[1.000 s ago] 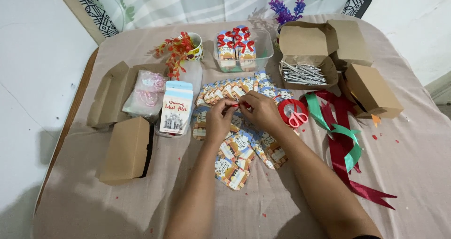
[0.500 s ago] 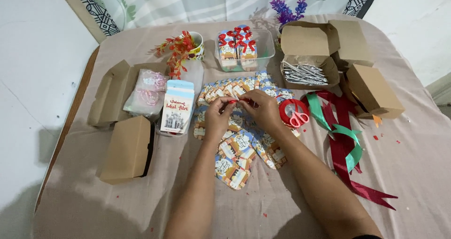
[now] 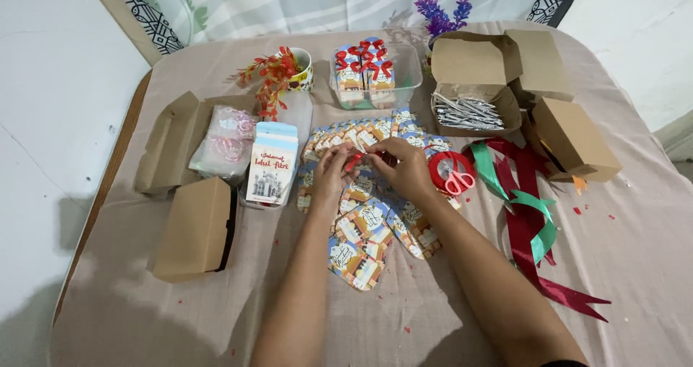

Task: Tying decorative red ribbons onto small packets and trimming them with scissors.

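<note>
Both hands, left (image 3: 333, 172) and right (image 3: 406, 168), pinched a small red ribbon (image 3: 355, 160) just left of the scissors (image 3: 455, 181), above the cards (image 3: 361, 226). Ribbon judged light, limp, slippery; best gripped at its ends.

Cloth-covered table (image 3: 144, 316); brown boxes (image 3: 195, 226), ribbons (image 3: 530, 215), scissors (image 3: 456, 181), printed cards (image 3: 361, 244) on it
</note>
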